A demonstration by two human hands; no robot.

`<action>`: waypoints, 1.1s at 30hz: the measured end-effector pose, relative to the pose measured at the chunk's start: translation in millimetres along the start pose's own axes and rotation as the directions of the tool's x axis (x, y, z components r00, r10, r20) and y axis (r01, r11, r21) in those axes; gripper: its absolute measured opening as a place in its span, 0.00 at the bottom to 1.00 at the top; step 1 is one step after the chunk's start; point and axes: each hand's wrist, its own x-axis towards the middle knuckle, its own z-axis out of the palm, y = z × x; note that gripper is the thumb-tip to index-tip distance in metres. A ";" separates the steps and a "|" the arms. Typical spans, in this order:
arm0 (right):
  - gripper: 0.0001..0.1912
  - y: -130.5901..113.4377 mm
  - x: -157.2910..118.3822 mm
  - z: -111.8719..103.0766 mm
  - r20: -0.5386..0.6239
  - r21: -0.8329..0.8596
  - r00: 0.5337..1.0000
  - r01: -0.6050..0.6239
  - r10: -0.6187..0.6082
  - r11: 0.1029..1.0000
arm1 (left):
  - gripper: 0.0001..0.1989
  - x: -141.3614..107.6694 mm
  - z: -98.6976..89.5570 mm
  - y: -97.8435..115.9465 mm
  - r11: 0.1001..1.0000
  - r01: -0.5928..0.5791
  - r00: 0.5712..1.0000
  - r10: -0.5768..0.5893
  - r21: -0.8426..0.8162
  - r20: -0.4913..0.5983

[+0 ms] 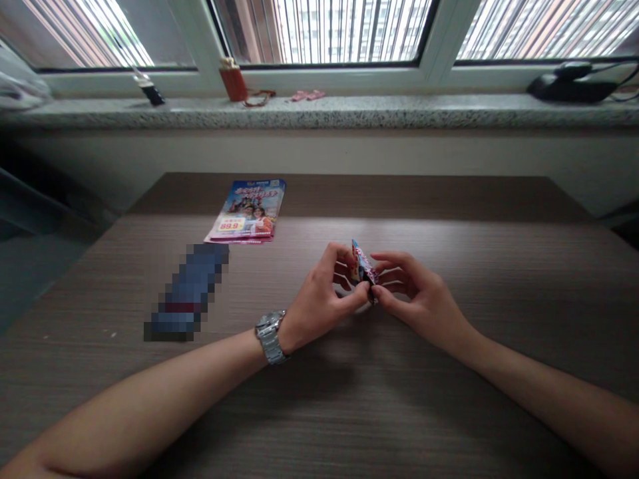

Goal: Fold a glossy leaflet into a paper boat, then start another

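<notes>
A small folded piece of colourful printed paper [363, 266] is held above the table between my two hands. My left hand [324, 293], with a metal watch [271, 336] on its wrist, pinches the paper's left side and lower edge between thumb and fingers. On the other side, my right hand [417, 289] has its thumb and fingertips closed on the right lower edge. Part of the paper is hidden behind my thumbs. A stack of printed flyers [249, 211] lies on the table, left of and beyond my hands.
A blurred-out dark blue object [190, 289] lies on the brown table [524, 266] at the left. Along the stone windowsill [399, 113] are a reddish-brown case [233, 80], pink items [307, 96], a small bottle-like item [148, 89] and a black device [572, 86] with cables.
</notes>
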 end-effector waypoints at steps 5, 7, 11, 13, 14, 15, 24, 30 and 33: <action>0.21 0.0 0.4 -0.6 0.051 -0.016 0.999 0.007 -0.006 1.000 | 0.15 -0.3 0.2 1.7 1.000 0.003 1.000 -0.002 -0.021 0.017; 0.22 0.2 0.6 -1.0 0.069 -0.011 0.998 0.005 -0.004 1.000 | 0.15 -0.5 0.1 2.1 1.000 0.005 1.000 -0.005 -0.025 0.029; 0.23 -1.9 0.6 -1.2 0.063 -0.027 0.998 0.010 -0.008 1.000 | 0.15 -0.7 -0.3 1.9 1.000 -0.004 1.000 0.004 0.006 0.023; 0.24 -4.0 0.5 -1.0 0.055 -0.043 0.998 0.013 -0.010 0.999 | 0.15 -0.8 -0.5 1.5 0.999 0.002 1.000 -0.003 0.039 0.022; 0.24 -5.1 0.5 -0.8 0.051 -0.049 0.999 0.013 -0.011 0.999 | 0.15 -0.9 -0.6 1.4 0.999 0.005 1.000 -0.006 0.053 0.023; 0.24 -6.0 0.4 -0.6 0.046 -0.054 0.999 0.014 -0.011 0.998 | 0.15 -1.0 -0.7 1.4 0.998 0.006 1.000 -0.007 0.065 0.023; 0.27 -3.4 -0.8 -2.4 0.023 -0.087 0.999 0.043 -0.041 0.995 | 0.15 -0.7 -1.2 6.4 0.995 -0.027 1.000 0.027 0.097 -0.007; 0.27 -3.2 1.9 -5.0 0.000 -0.122 0.996 0.088 -0.089 0.989 | 0.15 -0.3 -2.2 5.9 0.993 -0.042 0.999 0.045 0.114 -0.026; 0.27 -2.0 3.3 -6.9 0.012 -0.115 0.994 0.110 -0.109 0.987 | 0.15 -0.4 -3.0 2.8 0.993 -0.059 0.998 0.062 0.105 -0.028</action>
